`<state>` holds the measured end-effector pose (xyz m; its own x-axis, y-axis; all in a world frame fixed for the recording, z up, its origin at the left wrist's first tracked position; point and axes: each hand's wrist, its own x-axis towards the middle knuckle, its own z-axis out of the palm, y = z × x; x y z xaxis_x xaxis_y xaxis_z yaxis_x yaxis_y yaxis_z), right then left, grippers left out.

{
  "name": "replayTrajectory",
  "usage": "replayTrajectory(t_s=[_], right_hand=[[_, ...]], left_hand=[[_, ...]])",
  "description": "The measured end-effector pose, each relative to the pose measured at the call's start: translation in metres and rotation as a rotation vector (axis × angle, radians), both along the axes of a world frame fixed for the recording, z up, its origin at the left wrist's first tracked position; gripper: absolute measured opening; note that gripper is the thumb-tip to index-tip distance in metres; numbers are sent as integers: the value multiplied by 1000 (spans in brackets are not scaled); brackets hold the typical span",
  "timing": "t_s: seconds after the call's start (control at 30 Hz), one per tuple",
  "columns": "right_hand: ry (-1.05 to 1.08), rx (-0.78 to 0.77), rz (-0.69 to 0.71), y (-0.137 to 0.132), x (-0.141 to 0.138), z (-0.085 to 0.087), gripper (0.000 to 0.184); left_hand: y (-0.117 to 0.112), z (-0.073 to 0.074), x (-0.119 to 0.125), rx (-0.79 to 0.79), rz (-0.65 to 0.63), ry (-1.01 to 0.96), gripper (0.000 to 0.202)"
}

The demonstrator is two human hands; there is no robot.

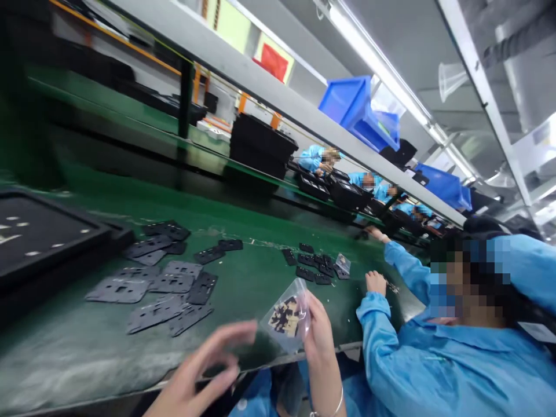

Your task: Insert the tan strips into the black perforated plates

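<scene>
My right hand (319,333) pinches a small clear plastic bag (287,315) that holds several small dark and tan parts. It is raised just above the near edge of the green bench (243,278). My left hand (204,370) hovers low beside the bag with fingers spread and nothing in it, blurred by motion. Flat grey-black punched plates (165,286) lie scattered on the bench ahead of my left hand.
A black tray (39,231) sits at the far left. A co-worker in a blue coat (434,359) sits close on my right, their hand (376,282) near several small black parts (315,266). More people, black trays and blue bins (358,110) line the far side.
</scene>
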<state>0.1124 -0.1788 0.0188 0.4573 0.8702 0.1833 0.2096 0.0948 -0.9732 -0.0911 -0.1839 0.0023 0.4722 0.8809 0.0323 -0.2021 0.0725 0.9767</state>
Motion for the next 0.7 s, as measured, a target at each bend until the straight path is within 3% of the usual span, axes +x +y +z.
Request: replayTrajectory(t_s=[0.07, 0.17, 0.23, 0.37, 0.47, 0.57, 0.7], right_hand=[[79, -5, 68, -2, -16, 4, 28], [191, -17, 197, -6, -26, 13, 30], [137, -15, 249, -6, -23, 18, 29], [-65, -46, 221, 4, -10, 21, 31], [-87, -53, 208, 20, -6, 19, 26], [-36, -37, 217, 38, -9, 22, 26], [-62, -54, 302, 60, -10, 29, 28]], left_hand=[[18, 6, 10, 24, 11, -73, 38], [40, 10, 31, -70, -95, -137, 34], [49, 5, 40, -125, -102, -132, 40], [63, -12, 41, -100, -51, -60, 46], [74, -14, 36, -53, -92, 14, 41], [88, 3, 29, 83, -162, 154, 28], [115, 41, 25, 342, -64, 252, 20]])
